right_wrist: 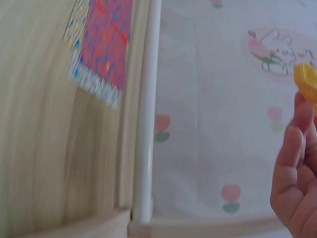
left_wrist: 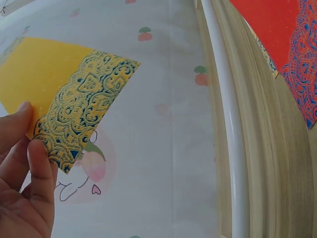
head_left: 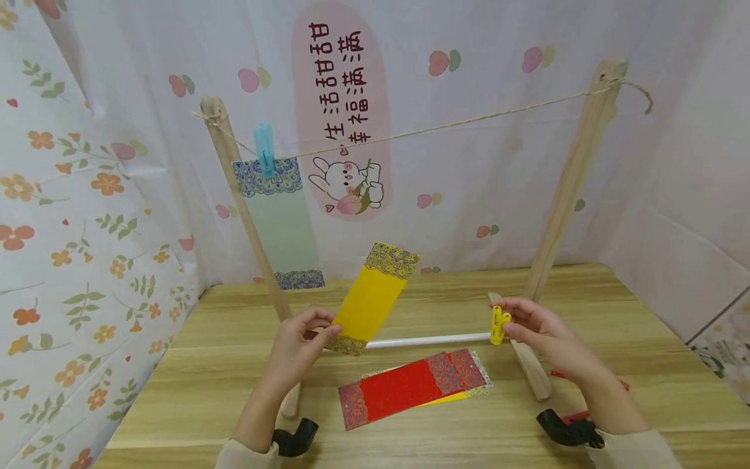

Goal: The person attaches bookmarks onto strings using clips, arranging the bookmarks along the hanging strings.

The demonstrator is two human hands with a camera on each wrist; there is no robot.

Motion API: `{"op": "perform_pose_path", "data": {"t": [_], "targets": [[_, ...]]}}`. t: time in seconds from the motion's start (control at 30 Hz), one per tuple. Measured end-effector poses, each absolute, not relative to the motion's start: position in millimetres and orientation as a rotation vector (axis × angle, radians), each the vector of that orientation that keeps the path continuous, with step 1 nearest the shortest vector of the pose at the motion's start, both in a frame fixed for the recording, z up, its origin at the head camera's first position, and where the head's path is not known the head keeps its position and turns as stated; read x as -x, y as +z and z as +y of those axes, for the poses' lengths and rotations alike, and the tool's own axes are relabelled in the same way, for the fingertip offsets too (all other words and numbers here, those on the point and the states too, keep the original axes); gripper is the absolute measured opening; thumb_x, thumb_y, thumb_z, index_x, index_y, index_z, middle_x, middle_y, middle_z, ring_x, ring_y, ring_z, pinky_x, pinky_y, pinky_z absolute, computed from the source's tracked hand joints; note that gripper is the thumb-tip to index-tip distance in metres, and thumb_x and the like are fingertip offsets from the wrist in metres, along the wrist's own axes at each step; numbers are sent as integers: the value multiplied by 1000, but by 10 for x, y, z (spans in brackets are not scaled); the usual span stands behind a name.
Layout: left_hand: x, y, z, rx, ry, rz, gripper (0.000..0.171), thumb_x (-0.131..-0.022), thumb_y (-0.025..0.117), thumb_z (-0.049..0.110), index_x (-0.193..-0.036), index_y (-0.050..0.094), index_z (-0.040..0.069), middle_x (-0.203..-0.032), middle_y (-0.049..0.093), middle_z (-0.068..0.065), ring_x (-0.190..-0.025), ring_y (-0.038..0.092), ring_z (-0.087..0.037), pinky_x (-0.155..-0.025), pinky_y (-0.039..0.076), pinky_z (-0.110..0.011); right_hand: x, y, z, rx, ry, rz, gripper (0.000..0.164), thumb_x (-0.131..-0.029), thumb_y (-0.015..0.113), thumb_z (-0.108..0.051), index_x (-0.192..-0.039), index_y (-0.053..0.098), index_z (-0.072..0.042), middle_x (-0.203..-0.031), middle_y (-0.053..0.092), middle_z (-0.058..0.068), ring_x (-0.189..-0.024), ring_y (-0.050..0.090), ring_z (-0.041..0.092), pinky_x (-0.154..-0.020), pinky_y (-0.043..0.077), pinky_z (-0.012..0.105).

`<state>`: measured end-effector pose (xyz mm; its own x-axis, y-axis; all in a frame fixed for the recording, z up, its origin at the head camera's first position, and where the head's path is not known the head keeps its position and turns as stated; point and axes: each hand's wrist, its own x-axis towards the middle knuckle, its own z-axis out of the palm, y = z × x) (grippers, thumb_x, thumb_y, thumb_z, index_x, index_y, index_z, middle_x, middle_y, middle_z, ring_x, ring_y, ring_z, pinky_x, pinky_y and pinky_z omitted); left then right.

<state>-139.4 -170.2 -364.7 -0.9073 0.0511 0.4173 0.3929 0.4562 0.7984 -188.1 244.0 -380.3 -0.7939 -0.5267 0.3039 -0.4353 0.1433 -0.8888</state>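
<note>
My left hand [head_left: 300, 345] pinches a yellow card [head_left: 373, 303] by its lower left edge, thumb in front, and holds it tilted above the table. Both ends of the card carry dark lace-like patterned bands. In the left wrist view, the thumb and fingers grip the card [left_wrist: 47, 69] near one patterned end. My right hand [head_left: 547, 335] holds a yellow clothespin [head_left: 498, 324] between thumb and fingers, beside the right post. Only part of that clothespin [right_wrist: 306, 82] shows in the right wrist view. A pale green card [head_left: 282, 228] hangs from the string under a blue clothespin [head_left: 265, 151].
A string [head_left: 445, 124] runs between a left wooden post [head_left: 249, 215] and a right wooden post [head_left: 577, 176]. A white rod [head_left: 428, 341] joins them low down. Several cards, a red card [head_left: 404, 389] uppermost, lie on the table [head_left: 205, 384]. Red pieces [head_left: 577, 415] lie near the right wrist.
</note>
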Motion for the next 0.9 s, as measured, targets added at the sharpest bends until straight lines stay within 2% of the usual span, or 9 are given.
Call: {"op": "perform_pose_path", "data": {"t": [0.3, 0.53, 0.83, 0.9], "targets": [[1408, -3613, -1710, 331, -1527, -2245, 8, -89, 72, 3, -96, 69, -1, -88, 75, -17, -74, 64, -3, -63, 54, -20, 1932, -3630, 2157, 920, -1803, 2418, 32, -102, 52, -5, -133, 51, 2, -115, 64, -15, -96, 65, 1, -85, 55, 18], [1414, -3577, -1707, 341, -1561, -2169, 8, -88, 71, -2, -95, 68, -4, -86, 73, -22, -68, 65, -3, -61, 56, -20, 1967, -3439, 1966, 964, -1885, 2343, 32, -101, 55, -4, -133, 56, -7, -112, 65, -7, -95, 65, 4, -85, 55, 18], [1424, -3571, -1684, 252, -1557, -2130, 10, -87, 71, -5, -96, 69, -5, -86, 73, -22, -69, 66, 0, -61, 55, -21, 1997, -3206, 1669, 985, -1913, 2332, 33, -98, 60, -6, -131, 58, -7, -113, 64, -5, -95, 66, 9, -85, 57, 22], [1432, -3564, -1678, 251, -1574, -2110, 10, -86, 71, -5, -96, 68, -5, -85, 74, -17, -69, 66, -1, -60, 55, -20, 2003, -3154, 1604, 997, -1917, 2329, 33, -98, 61, -6, -131, 58, -5, -113, 64, -4, -94, 66, 10, -85, 57, 22]]}}
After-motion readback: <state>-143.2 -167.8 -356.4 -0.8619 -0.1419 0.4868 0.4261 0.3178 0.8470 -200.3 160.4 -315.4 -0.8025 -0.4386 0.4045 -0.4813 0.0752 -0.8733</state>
